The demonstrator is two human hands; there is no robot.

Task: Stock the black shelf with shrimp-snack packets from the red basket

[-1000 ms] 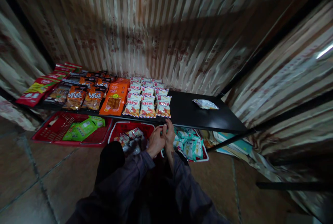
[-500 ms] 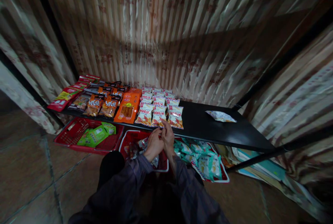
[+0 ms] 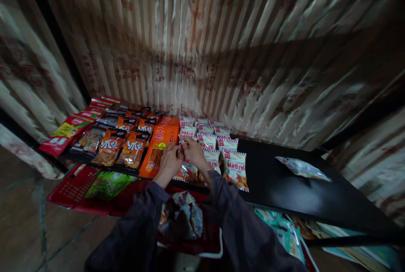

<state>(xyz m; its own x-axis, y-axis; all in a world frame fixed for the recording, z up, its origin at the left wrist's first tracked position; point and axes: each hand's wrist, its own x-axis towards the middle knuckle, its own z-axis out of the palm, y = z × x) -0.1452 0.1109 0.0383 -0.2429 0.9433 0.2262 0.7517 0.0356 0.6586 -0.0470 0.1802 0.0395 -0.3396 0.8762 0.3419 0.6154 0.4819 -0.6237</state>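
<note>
Rows of small white snack bags [image 3: 236,166] with striped edges stand on the black shelf [image 3: 284,194]. My left hand [image 3: 171,160] is at the left edge of these rows, over the edge of an orange packet [image 3: 158,147], its fingers curled. Just right of it, my right hand [image 3: 192,150] has its fingers bent at the top of a front white bag in the left column. The fingertips of both hands nearly meet there and partly cover that bag. Whether either hand pinches the bag's edge is too small to tell.
Black-and-orange bags [image 3: 132,149] and red packets [image 3: 63,135] fill the shelf's left end. One silvery bag [image 3: 303,167] lies at the right. Below are red baskets [image 3: 71,187] holding green packets [image 3: 109,184], crumpled bags [image 3: 186,217] and teal packets [image 3: 286,232].
The view has moved closer to the shelf. My hands have gone from in front of the shelf edge, close together, to the left column of white bags, reaching further in.
</note>
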